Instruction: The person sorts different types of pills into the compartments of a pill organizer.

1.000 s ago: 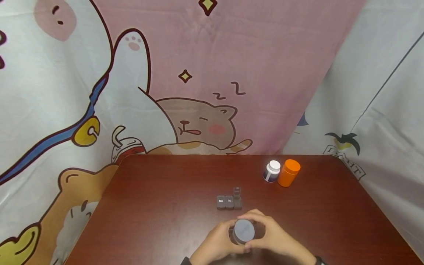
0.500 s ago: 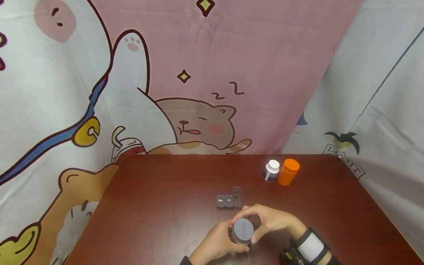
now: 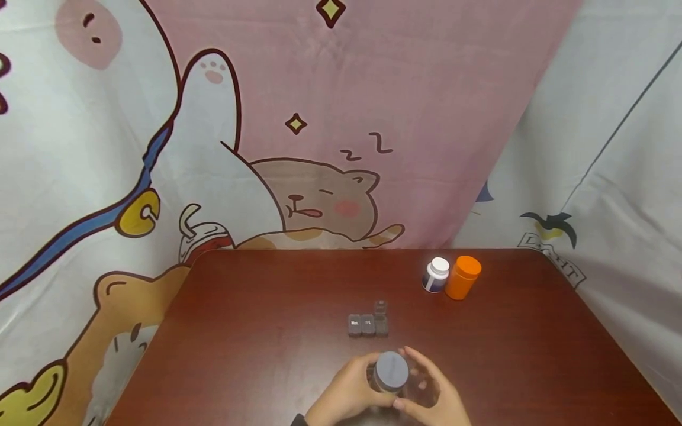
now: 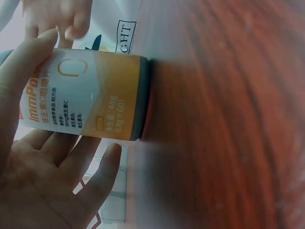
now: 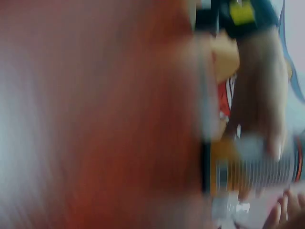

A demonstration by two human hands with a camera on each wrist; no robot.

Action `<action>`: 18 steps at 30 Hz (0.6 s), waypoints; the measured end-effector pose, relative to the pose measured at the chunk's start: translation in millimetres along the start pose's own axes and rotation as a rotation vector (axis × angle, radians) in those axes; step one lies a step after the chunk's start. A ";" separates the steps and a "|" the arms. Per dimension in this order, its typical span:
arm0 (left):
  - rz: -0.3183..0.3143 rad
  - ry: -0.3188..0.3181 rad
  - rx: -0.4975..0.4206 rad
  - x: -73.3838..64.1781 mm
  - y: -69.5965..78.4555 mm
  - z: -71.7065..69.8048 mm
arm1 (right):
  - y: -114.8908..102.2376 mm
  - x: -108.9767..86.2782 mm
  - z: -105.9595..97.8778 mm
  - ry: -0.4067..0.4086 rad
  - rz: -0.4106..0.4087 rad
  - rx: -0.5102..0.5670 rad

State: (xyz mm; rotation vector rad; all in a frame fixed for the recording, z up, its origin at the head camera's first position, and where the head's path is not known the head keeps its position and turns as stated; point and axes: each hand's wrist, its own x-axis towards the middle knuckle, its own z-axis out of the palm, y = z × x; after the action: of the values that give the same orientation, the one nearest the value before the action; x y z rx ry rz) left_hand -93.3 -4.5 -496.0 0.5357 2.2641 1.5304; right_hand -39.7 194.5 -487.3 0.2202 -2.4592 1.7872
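Observation:
A vitamin C tablet bottle (image 4: 90, 95) with a white and orange label stands upright, its dark base right at the table surface. Its flat grey cap (image 3: 391, 371) faces up. My left hand (image 3: 348, 384) grips the bottle's side, thumb on one face and fingers behind. Around the right side of the cap, my right hand (image 3: 439, 393) is spread, with a gap between palm and bottle. Its fingertips are close beside the cap's rim. The right wrist view is blurred, showing the bottle's striped label side and the left hand around it.
Beyond the hands lies a small grey pill organizer (image 3: 367, 324), one lid raised. A white bottle (image 3: 437, 275) and an orange bottle (image 3: 463, 278) stand together at the back right of the dark wooden table (image 3: 256, 307). A printed cloth (image 3: 453, 106) hangs behind.
My right hand turned at the cap, its wrist swinging up, then back down toward the front edge, with its fingers now spread wider. My left hand and the bottle stay nearly still.

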 end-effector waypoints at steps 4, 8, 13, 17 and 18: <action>0.008 0.009 -0.017 -1.8 -1.3 0.6 | -5.0 -11.0 18.2 0.126 0.115 -0.035; 0.009 0.008 0.004 -2.5 -2.5 1.1 | -4.6 -9.9 23.7 0.176 0.061 -0.083; 0.007 0.008 0.050 -1.3 -1.0 0.1 | -2.8 0.9 15.2 0.131 -0.115 -0.154; 0.001 0.015 0.048 -1.5 0.0 -1.0 | -3.8 15.6 -0.9 -0.016 -0.167 -0.190; 0.007 0.019 0.043 -1.7 -0.3 -1.4 | -3.5 20.4 -5.5 -0.065 -0.185 -0.189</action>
State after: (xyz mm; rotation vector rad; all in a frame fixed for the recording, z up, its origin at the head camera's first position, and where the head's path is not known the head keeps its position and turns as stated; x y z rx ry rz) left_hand -92.6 -6.5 -495.7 0.5438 2.3167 1.4993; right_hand -59.3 197.5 -479.1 0.4800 -2.5366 1.4874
